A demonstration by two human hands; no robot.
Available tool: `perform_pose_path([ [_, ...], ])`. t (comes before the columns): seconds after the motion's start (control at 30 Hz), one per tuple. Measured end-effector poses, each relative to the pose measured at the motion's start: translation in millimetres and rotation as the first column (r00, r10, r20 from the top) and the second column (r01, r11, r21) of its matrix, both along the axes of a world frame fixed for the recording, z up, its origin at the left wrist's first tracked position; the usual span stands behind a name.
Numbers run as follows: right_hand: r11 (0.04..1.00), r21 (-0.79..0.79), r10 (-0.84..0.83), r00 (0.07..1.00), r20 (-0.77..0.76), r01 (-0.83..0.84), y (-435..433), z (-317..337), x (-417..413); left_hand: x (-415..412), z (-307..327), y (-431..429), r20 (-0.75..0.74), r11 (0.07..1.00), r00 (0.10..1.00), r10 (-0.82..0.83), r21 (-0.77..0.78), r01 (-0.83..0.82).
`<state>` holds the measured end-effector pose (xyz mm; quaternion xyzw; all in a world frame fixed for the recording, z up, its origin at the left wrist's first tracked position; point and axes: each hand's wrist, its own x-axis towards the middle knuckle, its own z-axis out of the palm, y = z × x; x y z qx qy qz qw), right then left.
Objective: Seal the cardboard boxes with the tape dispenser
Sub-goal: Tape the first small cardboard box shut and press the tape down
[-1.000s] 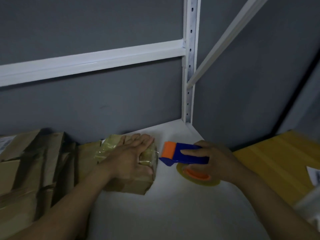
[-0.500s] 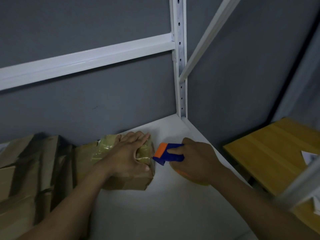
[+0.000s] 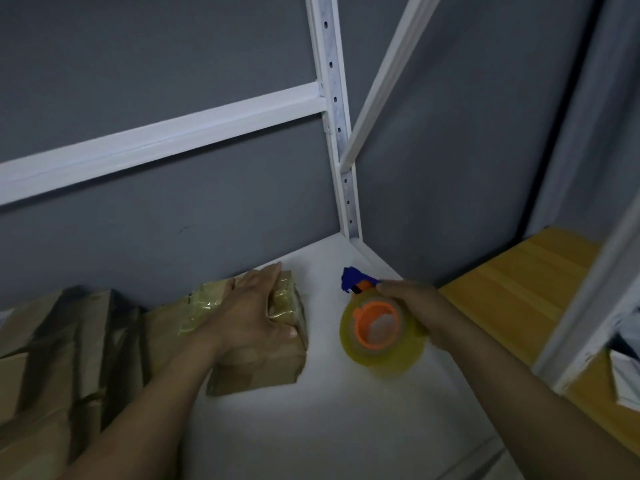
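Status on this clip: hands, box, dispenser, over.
Left hand presses small tape-wrapped brown cardboard box. Right hand grips blue-and-orange tape dispenser, apart from box. Only white shelf between them.

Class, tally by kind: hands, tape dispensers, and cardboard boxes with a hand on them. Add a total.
Hands: 2, the left hand and the right hand
Tape dispensers: 1, the tape dispenser
Boxes with a hand on them: 1, the small box
Total: 4
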<state>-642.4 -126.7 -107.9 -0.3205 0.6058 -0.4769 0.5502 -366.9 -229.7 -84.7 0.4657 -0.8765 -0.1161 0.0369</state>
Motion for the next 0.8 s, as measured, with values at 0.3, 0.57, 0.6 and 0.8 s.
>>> perform_pose_path([
  [0.3, 0.972, -0.233, -0.167, 0.594, -0.787, -0.035, -15.2, -10.1, 40.2, 21.5, -5.1, -14.5, 0.056, 0.992, 0.991, -0.121, -0.027, 0.122],
  [0.57, 0.997, 0.075, -0.056, 0.957, 0.286, 0.036, -63.2, 6.4, 112.6, 21.0, -8.4, -7.9, 0.055, 0.991, 0.992, -0.111, -0.064, 0.115],
  [0.6, 0.993, 0.057, -0.120, 0.940, 0.319, 0.107, -65.9, 2.8, 110.8, 21.3, -8.7, -7.3, 0.055, 0.991, 0.992, -0.110, -0.069, 0.113],
  [0.8, 0.974, 0.016, -0.224, 0.966, 0.125, 0.224, -65.1, -11.6, 130.0, 20.9, -9.2, -7.5, 0.074, 0.988, 0.990, -0.118, -0.090, 0.125],
])
